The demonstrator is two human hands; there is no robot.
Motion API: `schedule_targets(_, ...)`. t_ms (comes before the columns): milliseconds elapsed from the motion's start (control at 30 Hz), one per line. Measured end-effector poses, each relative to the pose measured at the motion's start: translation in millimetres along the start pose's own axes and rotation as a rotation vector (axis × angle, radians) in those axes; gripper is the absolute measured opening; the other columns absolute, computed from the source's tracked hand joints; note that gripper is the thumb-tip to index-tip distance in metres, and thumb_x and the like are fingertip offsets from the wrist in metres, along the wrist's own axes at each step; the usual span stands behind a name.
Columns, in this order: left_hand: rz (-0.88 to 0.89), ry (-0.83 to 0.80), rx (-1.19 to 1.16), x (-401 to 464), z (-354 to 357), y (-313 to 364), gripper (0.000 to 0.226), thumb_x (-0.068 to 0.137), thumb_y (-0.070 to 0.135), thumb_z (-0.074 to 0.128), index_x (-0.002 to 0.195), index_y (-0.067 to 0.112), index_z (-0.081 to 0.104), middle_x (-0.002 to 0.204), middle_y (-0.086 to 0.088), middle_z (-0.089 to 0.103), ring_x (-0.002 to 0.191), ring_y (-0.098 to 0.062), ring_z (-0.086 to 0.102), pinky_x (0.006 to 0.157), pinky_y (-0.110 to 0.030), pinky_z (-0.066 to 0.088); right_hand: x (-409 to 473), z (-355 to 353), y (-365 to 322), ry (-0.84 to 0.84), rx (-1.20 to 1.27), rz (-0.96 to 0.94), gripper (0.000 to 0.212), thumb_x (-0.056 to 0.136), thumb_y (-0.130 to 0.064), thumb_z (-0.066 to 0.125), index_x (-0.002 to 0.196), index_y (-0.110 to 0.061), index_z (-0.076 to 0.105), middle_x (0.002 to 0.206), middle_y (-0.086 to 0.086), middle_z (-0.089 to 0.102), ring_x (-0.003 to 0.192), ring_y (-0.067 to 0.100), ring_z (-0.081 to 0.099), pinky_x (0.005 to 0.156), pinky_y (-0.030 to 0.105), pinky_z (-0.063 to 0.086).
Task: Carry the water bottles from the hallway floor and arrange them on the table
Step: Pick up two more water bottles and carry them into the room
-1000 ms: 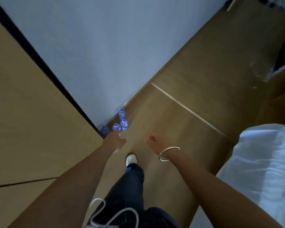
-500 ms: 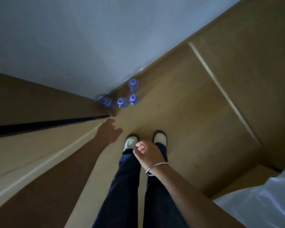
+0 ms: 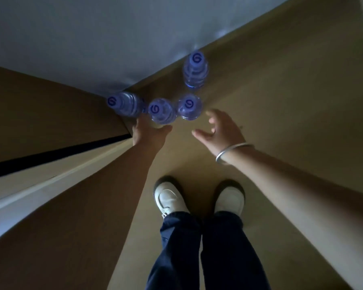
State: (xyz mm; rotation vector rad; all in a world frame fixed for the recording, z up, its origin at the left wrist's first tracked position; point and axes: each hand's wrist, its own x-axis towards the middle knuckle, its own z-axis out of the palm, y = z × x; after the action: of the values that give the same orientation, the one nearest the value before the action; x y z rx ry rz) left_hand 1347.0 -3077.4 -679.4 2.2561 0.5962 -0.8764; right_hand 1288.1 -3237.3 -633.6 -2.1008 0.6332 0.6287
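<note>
Reaching down for the bottles in the hallway corner

Four water bottles stand upright on the wood floor where the wall meets the cabinet side: the corner bottle (image 3: pixel 124 104), the middle bottle (image 3: pixel 161 110) and the right bottle (image 3: pixel 189 106) in a row, nearly touching, plus a far bottle (image 3: pixel 195 72) behind them by the wall. The left hand (image 3: pixel 148 132) is just beside the middle one, thumb out, but its other fingers are hidden so I can't tell how they sit. The right hand (image 3: pixel 222 128) hangs near the right bottle, fingers spread and loosely curved, holding nothing. If it were me: wrap each hand fully round a body below the shoulder, not the cap, and lift straight up, since they're packed tight enough that a sideways tug probably topples a neighbour.
</note>
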Motion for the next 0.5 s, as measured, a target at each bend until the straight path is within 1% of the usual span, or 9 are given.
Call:
schedule_targets(67, 0.07, -0.035, 0.02, 21.6, 5.0, -2.9, 0.07, 0.074, 0.022, 0.077, 0.132, 0.007, 0.041, 0.13, -0.011, 0.053, 0.118, -0.027, 0.052, 0.101, -0.038, 0.044, 35.1, 3.6, 1.8, 0.038, -0.006, -0.069, 0.058, 0.076, -0.029, 0.073, 0.127, -0.011, 0.05, 0.122, 0.01, 0.053, 0.105, 0.021, 0.055, 0.087, 0.023, 0.039)
schedule_targets(167, 0.118, -0.065, -0.002, 41.0, 10.2, -9.5, 0.081, 0.071, 0.024, 0.079, 0.137, 0.008, 0.036, 0.135, -0.01, 0.049, 0.124, -0.024, 0.049, 0.103, -0.036, 0.042, 63.7, 11.1, 1.4, 0.003, -0.04, -0.137, 0.057, 0.071, -0.025, 0.077, 0.121, -0.007, 0.054, 0.109, 0.004, 0.056, 0.091, 0.01, 0.05, 0.072, 0.004, 0.034)
schedule_targets(200, 0.119, -0.066, -0.019, 45.7, 11.7, -10.8, 0.088, 0.07, 0.028, 0.08, 0.141, 0.009, 0.031, 0.14, -0.011, 0.045, 0.128, -0.024, 0.046, 0.106, -0.037, 0.039, 70.0, 13.3, 1.8, -0.031, -0.062, -0.147, 0.057, 0.07, -0.025, 0.079, 0.119, -0.008, 0.055, 0.108, 0.002, 0.057, 0.092, 0.01, 0.053, 0.073, 0.003, 0.036)
schedule_targets(300, 0.167, -0.067, -0.044, 52.9, 13.4, -13.1, 0.102, 0.067, 0.039, 0.08, 0.147, 0.016, 0.021, 0.148, -0.005, 0.036, 0.135, -0.018, 0.036, 0.112, -0.037, 0.032, 83.2, 21.3, 2.1, -0.105, -0.139, -0.206, 0.06, 0.066, -0.023, 0.081, 0.12, -0.011, 0.055, 0.117, 0.006, 0.061, 0.106, 0.02, 0.06, 0.089, 0.024, 0.046)
schedule_targets(333, 0.186, -0.063, -0.069, 53.5, 14.3, -13.2, 0.097, 0.064, 0.041, 0.08, 0.143, 0.019, 0.029, 0.143, -0.003, 0.042, 0.131, -0.017, 0.04, 0.11, -0.035, 0.034, 86.5, 23.4, 1.5, -0.12, -0.145, -0.207, 0.066, 0.066, -0.023, 0.081, 0.124, -0.012, 0.052, 0.123, 0.007, 0.058, 0.111, 0.022, 0.057, 0.093, 0.027, 0.045)
schedule_targets(367, 0.201, -0.049, -0.108, 53.8, 15.5, -12.8, 0.083, 0.06, 0.041, 0.081, 0.132, 0.026, 0.042, 0.129, 0.003, 0.054, 0.121, -0.016, 0.048, 0.105, -0.032, 0.039, 89.9, 25.2, 1.6, -0.137, -0.138, -0.197, 0.073, 0.066, -0.023, 0.082, 0.13, -0.013, 0.047, 0.13, 0.008, 0.053, 0.115, 0.021, 0.054, 0.098, 0.027, 0.042)
schedule_targets(400, 0.21, -0.025, -0.14, 53.8, 16.9, -11.5, 0.063, 0.056, 0.04, 0.08, 0.11, 0.036, 0.05, 0.108, 0.014, 0.06, 0.105, -0.011, 0.055, 0.096, -0.03, 0.044, 93.0, 26.4, 1.6, -0.153, -0.125, -0.188, 0.077, 0.066, -0.022, 0.082, 0.133, -0.013, 0.044, 0.133, 0.007, 0.049, 0.118, 0.021, 0.052, 0.1, 0.028, 0.04)
schedule_targets(433, 0.216, -0.007, -0.152, 53.2, 17.4, -10.1, 0.048, 0.055, 0.037, 0.079, 0.093, 0.037, 0.051, 0.092, 0.02, 0.058, 0.092, -0.008, 0.057, 0.089, -0.029, 0.047, 95.9, 27.7, 1.9, -0.165, -0.112, -0.179, 0.075, 0.067, -0.022, 0.082, 0.132, -0.013, 0.045, 0.132, 0.008, 0.05, 0.117, 0.022, 0.053, 0.101, 0.03, 0.04)
schedule_targets(500, 0.218, -0.024, -0.153, 52.9, 16.9, -10.0, 0.041, 0.059, 0.027, 0.08, 0.086, 0.034, 0.049, 0.086, 0.013, 0.058, 0.087, -0.012, 0.057, 0.086, -0.033, 0.051, 97.6, 28.4, 2.0, -0.174, -0.104, -0.178, 0.062, 0.069, -0.022, 0.08, 0.122, -0.013, 0.05, 0.123, 0.007, 0.056, 0.11, 0.024, 0.057, 0.097, 0.034, 0.044)
